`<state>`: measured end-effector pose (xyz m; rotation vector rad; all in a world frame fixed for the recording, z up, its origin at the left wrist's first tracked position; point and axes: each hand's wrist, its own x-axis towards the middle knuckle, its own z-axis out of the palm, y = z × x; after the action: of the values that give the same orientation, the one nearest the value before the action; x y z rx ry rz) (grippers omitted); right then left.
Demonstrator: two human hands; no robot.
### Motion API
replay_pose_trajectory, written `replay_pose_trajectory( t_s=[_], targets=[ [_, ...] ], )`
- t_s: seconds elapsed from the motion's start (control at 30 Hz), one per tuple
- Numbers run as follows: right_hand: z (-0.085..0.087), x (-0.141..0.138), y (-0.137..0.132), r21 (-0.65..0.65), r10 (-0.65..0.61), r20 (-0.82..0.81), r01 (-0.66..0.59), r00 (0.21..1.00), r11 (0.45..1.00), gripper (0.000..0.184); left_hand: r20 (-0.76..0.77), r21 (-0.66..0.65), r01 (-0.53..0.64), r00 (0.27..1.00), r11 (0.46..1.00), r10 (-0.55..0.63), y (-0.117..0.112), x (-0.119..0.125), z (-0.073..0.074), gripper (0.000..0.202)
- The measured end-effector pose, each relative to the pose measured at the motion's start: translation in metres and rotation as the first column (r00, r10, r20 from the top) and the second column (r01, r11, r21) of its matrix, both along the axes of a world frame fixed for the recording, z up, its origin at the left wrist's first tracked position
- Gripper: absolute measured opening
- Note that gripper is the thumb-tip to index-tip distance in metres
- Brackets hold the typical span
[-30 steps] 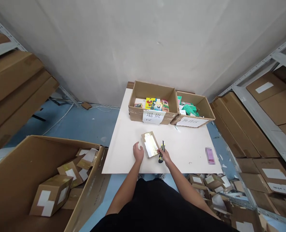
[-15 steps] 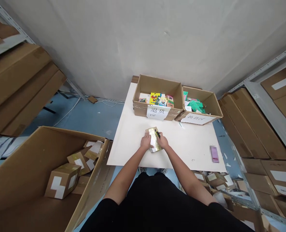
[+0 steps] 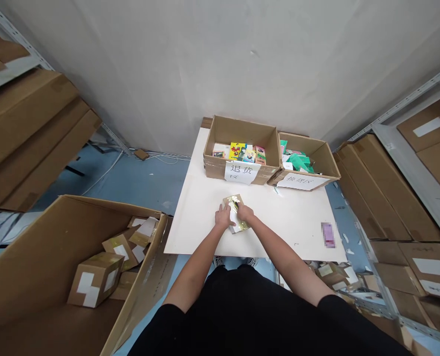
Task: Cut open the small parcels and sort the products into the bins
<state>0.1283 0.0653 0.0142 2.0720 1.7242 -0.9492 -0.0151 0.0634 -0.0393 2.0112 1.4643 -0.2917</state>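
Steadying parcel [image 3: 240, 226] — left hand [image 3: 223, 217]; cutter [image 3: 235, 203] — right hand [image 3: 245, 213].

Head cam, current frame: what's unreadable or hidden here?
All head view.
Knife blade: hidden by right hand.
Parcel label: mostly covered by left hand and right hand.
Left hand's grip: too small to tell.
Purple item on table: blurred out.
Right carton's label: too small to read.

A stockroom: metal shelving [image 3: 409, 148] (both sides) stacked with cartons [image 3: 30, 128].
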Motion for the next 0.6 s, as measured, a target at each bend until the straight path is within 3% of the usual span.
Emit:
replay_pose_trajectory(
  t_s=[0.17,0.33,0.53,0.6],
  targets=[
    [0.01,0.011,-0.025,-0.071,0.025,0.019,-0.024,0.999,0.997,0.046,-0.026,0.011,-0.048,0.998,0.999,0.048,0.0,-0.002,0.002,0.112],
    [0.013,0.037,-0.082,-0.201,0.031,-0.03,-0.037,0.999,0.979,0.041,-0.041,0.021,-0.073,0.996,0.997,0.074,-0.003,0.002,-0.002,0.116],
    [0.022,0.051,-0.127,-0.141,0.081,0.023,-0.077,0.996,0.987,0.039,-0.069,0.027,-0.06,0.996,0.998,0.061,-0.003,0.005,-0.005,0.117],
    [0.019,0.058,-0.139,-0.107,0.04,0.018,-0.038,0.999,0.994,0.037,-0.055,0.045,-0.028,0.998,0.999,0.031,-0.002,0.0,-0.004,0.113]
  ],
)
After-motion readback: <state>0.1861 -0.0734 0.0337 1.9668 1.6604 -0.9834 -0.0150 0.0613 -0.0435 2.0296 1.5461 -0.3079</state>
